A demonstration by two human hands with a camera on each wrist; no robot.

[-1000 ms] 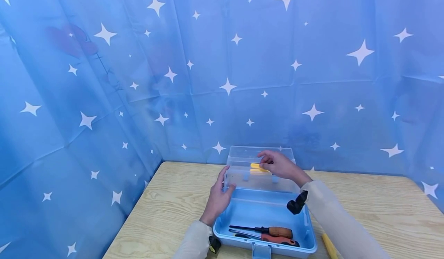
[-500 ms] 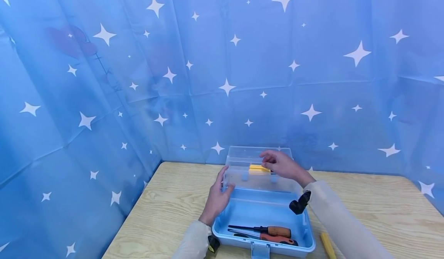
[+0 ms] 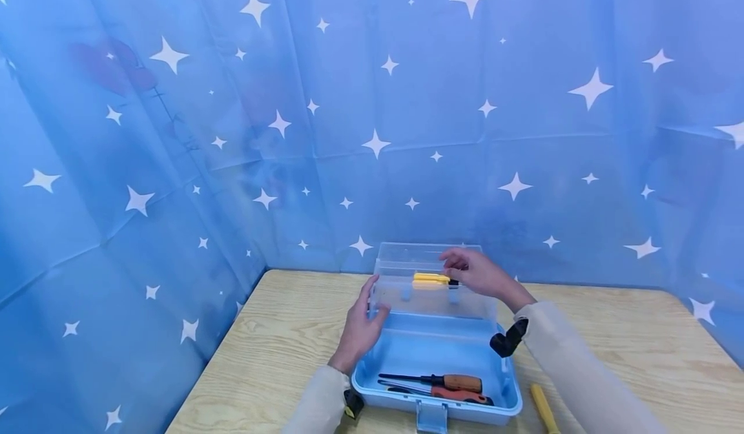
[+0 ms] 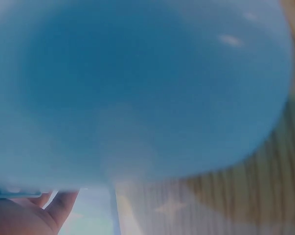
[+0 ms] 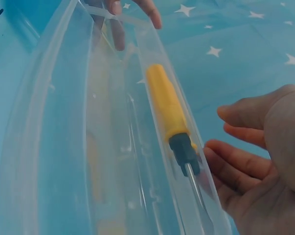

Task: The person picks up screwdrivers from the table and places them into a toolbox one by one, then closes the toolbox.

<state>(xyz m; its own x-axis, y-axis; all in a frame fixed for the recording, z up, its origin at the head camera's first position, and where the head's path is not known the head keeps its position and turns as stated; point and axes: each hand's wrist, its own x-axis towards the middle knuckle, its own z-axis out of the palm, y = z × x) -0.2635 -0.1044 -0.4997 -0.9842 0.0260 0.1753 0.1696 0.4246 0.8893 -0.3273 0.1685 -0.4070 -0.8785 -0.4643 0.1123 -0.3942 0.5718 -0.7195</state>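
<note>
A light blue toolbox (image 3: 424,347) stands on the table with its translucent lid (image 3: 401,301) raised at the back. My left hand (image 3: 360,330) grips the lid's left end, thumb on the inner side and fingers around the edge. A yellow-handled screwdriver (image 5: 167,100) with a dark collar and metal shaft lies in the lid's narrow outer compartment. Just beside it is my right hand (image 5: 264,161), fingers loosely bent at the compartment's edge, thumb apart and nothing held. In the left wrist view, the blurred box side hides most of the left hand.
Inside the box, near the front, lie a brown-handled screwdriver (image 3: 462,383) and a red-handled one (image 3: 459,395). The front latch (image 3: 432,416) hangs down. A yellow handle (image 3: 544,408) lies on the wooden table (image 3: 290,330) right of the box. A starry blue curtain (image 3: 325,182) surrounds the table.
My right hand has drawn back slightly rightward from the yellow-handled screwdriver, whose dark collar now shows. My left hand stays on the lid. The head view has shifted a little.
</note>
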